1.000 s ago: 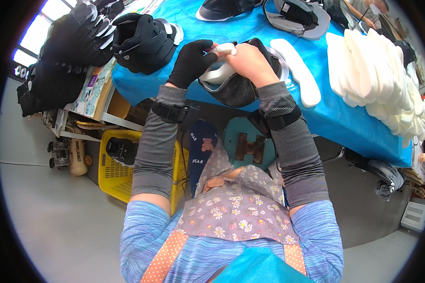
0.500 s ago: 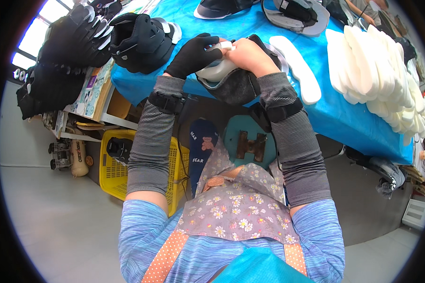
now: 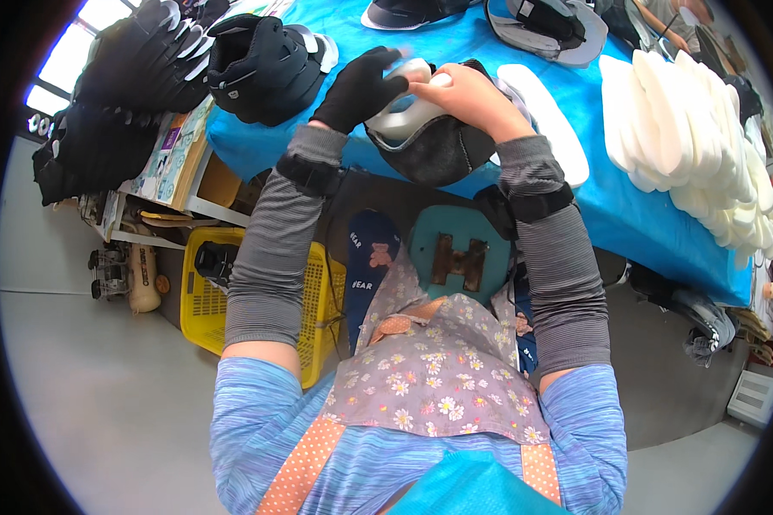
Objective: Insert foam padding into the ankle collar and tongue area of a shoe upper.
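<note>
Over the near edge of the table, a black shoe upper (image 3: 434, 156) is tipped with its opening toward me, and a curved white piece (image 3: 401, 124), smooth like foam or plastic, sits in it. My left hand (image 3: 362, 93), in a black glove with bare fingertips, curls round the upper end of this white piece; its fingertips are slightly blurred. My bare right hand (image 3: 468, 101) has thumb and fingers closed on the same end from the other side. Just right of that hand lies a long white insole-shaped pad (image 3: 545, 124). The far side of the upper is hidden behind my hands.
A blue-covered table (image 3: 636, 232) bears a black boot upper (image 3: 266, 73) at left, shoe parts (image 3: 550, 30) at the back and piled white pads (image 3: 687, 137) at right. Black uppers (image 3: 137, 69) are heaped far left. A yellow basket (image 3: 206, 318) stands below.
The shoe upper and both hands have shifted slightly right in the picture. My left fingers have spread a little away from my right fingers, and more of the white piece shows.
</note>
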Demonstrator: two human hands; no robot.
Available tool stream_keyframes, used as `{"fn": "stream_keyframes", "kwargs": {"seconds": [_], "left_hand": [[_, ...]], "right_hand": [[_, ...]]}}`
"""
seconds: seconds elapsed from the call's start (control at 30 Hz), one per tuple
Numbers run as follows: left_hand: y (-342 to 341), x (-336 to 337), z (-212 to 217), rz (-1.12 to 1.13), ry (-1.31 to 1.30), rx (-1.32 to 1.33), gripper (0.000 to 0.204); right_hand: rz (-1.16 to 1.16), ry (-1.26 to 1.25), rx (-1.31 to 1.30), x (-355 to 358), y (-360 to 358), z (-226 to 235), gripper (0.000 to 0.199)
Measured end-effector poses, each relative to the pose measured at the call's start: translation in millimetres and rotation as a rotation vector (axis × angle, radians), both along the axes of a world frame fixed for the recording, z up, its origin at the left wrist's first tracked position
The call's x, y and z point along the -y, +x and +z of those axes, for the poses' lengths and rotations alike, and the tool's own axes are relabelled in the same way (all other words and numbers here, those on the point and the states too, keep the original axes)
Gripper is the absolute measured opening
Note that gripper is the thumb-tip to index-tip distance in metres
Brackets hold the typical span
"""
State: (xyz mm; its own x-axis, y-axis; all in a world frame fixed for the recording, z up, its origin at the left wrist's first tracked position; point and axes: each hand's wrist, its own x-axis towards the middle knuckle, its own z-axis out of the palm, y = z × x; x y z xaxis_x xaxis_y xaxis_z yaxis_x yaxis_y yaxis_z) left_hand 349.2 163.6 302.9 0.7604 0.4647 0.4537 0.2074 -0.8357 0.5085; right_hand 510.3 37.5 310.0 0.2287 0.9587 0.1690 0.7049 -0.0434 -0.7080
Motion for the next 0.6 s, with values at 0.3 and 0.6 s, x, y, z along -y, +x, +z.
{"fn": "stream_keyframes", "kwargs": {"seconds": [0.3, 0.6], "left_hand": [[-44, 89, 24, -0.101, -0.078, 0.357, 0.073], [-28, 113, -20, -0.134, -0.226, 0.519, 0.082]], "right_hand": [[0.091, 0.752, -0.144, 19, -13, -4, 0.026], [0.219, 1.066, 0.188, 39, -53, -8, 0.023]]}}
